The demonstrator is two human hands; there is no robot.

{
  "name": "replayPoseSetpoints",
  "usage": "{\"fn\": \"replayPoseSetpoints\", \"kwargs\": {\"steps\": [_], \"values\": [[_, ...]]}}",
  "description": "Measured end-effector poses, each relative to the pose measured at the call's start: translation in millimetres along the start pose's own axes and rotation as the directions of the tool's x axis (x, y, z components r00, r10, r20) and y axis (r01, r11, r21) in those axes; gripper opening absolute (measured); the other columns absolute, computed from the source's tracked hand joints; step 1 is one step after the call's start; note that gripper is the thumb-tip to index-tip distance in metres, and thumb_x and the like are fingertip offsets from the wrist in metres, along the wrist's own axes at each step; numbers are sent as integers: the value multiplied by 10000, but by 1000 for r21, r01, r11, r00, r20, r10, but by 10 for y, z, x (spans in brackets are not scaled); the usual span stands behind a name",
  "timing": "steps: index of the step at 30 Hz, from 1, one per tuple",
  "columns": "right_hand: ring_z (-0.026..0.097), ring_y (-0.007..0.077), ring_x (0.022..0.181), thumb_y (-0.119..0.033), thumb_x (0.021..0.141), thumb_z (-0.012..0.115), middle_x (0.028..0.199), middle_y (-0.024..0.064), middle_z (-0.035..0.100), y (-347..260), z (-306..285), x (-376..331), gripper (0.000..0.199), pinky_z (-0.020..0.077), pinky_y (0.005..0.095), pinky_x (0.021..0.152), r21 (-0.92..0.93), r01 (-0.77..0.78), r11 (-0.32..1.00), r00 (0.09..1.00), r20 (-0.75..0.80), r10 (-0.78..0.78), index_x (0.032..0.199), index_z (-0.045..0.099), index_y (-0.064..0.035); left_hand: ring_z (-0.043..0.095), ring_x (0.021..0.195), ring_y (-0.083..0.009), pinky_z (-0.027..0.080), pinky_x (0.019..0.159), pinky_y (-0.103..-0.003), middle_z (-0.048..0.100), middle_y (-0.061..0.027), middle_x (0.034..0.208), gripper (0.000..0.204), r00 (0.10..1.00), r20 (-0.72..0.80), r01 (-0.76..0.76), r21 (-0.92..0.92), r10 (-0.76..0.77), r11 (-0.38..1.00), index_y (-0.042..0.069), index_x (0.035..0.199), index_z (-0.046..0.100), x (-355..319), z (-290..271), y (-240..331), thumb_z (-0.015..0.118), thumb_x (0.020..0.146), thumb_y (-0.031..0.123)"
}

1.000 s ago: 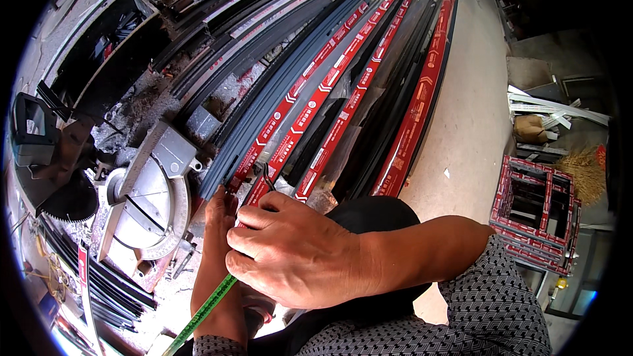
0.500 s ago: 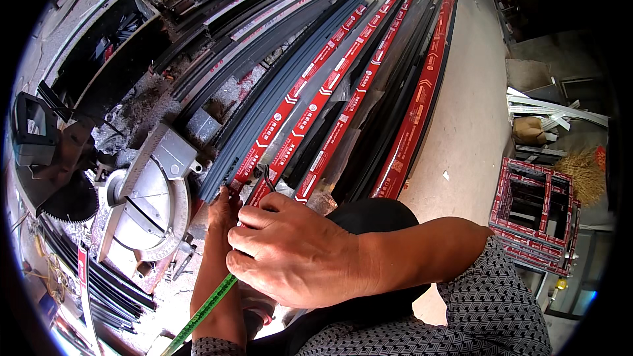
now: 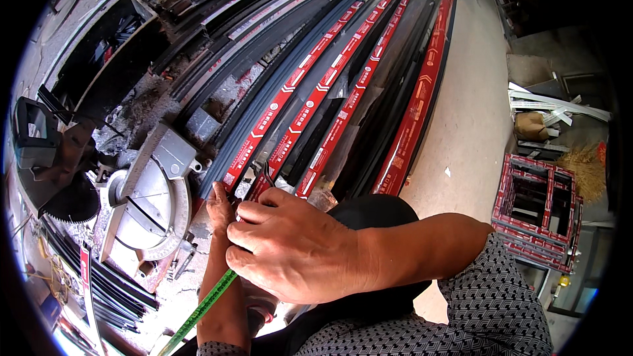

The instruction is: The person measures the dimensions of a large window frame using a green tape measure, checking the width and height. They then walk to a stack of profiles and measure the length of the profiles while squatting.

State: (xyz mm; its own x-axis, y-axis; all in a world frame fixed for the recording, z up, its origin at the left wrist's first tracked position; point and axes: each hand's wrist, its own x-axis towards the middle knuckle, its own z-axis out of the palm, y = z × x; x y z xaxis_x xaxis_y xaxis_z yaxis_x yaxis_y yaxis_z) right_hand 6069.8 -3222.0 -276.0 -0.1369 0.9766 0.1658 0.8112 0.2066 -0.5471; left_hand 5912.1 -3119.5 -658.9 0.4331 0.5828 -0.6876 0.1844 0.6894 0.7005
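Note:
My right hand (image 3: 300,247) is closed, palm down, in the middle of the view. A green measuring tape (image 3: 204,306) runs from the lower left up to its thumb side and vanishes under it; the pinch itself is hidden. A thin dark piece (image 3: 267,171) shows just beyond the knuckles; I cannot tell what it is. Left of it, my left hand (image 3: 219,209) has its fingers closed round the near end of a long dark profile bar with red film (image 3: 267,118). Part of that grip is covered by my right hand.
More profile bars (image 3: 422,99) with red film fan away from me. At the left stands a mitre saw (image 3: 148,207) with a toothed blade (image 3: 76,201). A dark bin (image 3: 109,53) lies beyond it. Red-wrapped frames (image 3: 537,211) are stacked on the floor at the right.
The near ends of the red-filmed bars sit slightly farther left and lower in view. My left hand has shifted a little; my right hand stays almost in place, closed.

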Motion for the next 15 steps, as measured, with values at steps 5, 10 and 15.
{"fn": "replayPoseSetpoints", "kwargs": {"steps": [5, 10, 15], "values": [[595, 242, 933, -211, 795, 700, 875, 76, 607, 9, -9, -8, 206, 460, 387, 815, 4, 2, 1000, 1000, -11, -2, 893, 680, -31, 616, 710, -127, 559, 654, -295, 652, -21, 849, 331, 987, -79, -139, -18, 138, 990, 63, 986, 623, -190, 195, 324, 617, 1051, 387], [602, 243, 957, -217, 794, 714, 909, 86, 632, 16, 7, -23, 231, 464, 391, 832, 2, -6, 1000, 1000, 15, 6, 919, 693, -23, 626, 738, -115, 565, 683, -287, 662, -20, 871, 267, 957, -90, -284, -126, 274, 950, 57, 1001, 631, -321, 310, 768, 631, 1059, 318], [600, 243, 969, -223, 797, 718, 917, 87, 636, 20, 18, -14, 240, 464, 392, 846, -8, -4, 1000, 1000, 9, 4, 932, 695, -26, 641, 798, -108, 554, 750, -286, 694, -40, 925, 255, 903, -11, -428, -104, 429, 898, 23, 1100, 646, -413, 298, 1153, 644, 1055, 274]]}}
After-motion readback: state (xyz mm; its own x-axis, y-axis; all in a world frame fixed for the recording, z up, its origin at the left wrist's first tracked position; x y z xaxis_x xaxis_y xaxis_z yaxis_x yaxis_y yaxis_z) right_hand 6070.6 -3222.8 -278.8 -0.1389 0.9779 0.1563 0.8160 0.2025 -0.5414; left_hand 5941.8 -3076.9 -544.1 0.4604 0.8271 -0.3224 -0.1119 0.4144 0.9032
